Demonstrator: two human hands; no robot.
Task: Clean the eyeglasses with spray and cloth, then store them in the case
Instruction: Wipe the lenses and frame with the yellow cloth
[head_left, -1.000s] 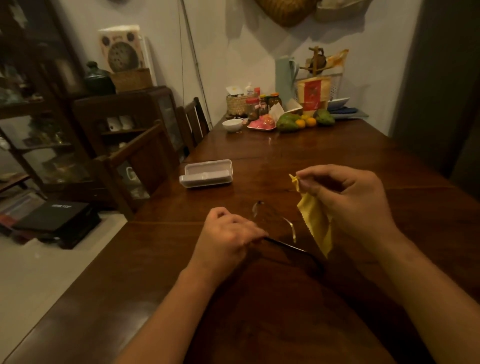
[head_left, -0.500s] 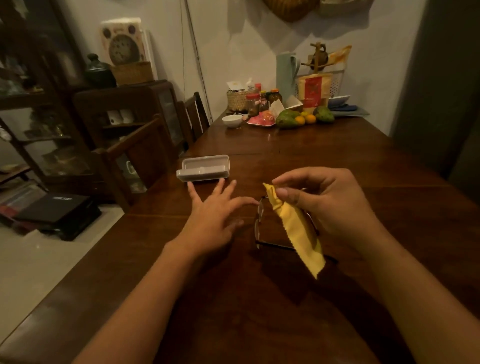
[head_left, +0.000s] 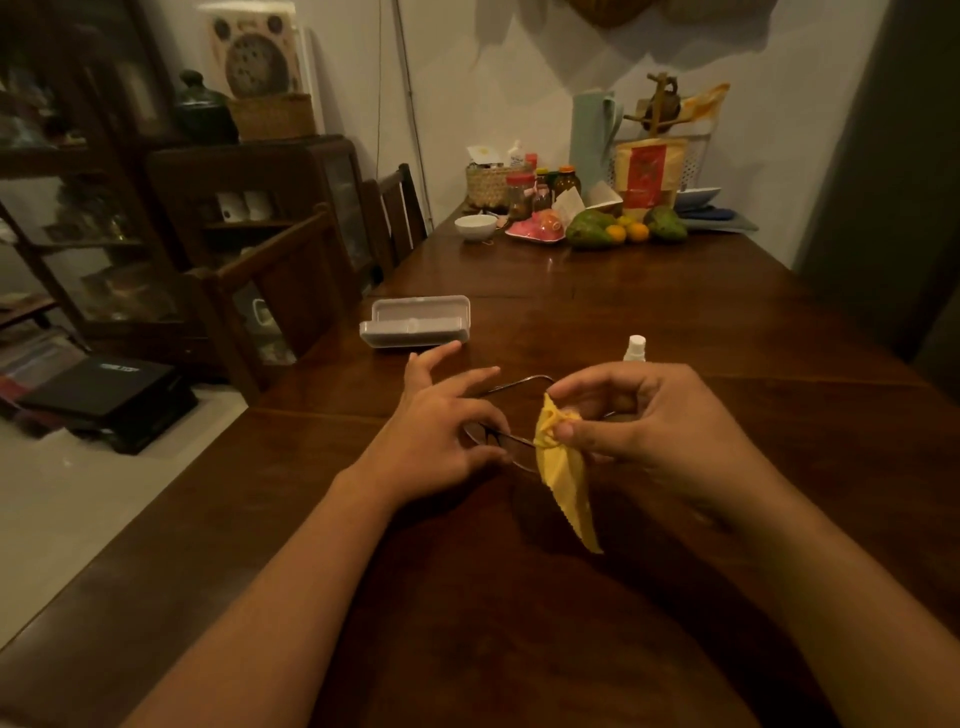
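Eyeglasses (head_left: 511, 410) mostly hidden behind left hand (head_left: 441, 431), yellow cloth (head_left: 563, 478).

No legible text; pale lettering on black box (head_left: 111, 387) too blurred to read.

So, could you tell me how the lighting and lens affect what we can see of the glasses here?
Head view: dim, warm light; the thin-framed eyeglasses nearly vanish against the dark table; the yellow cloth stands out; wide-angle bending at the edges.
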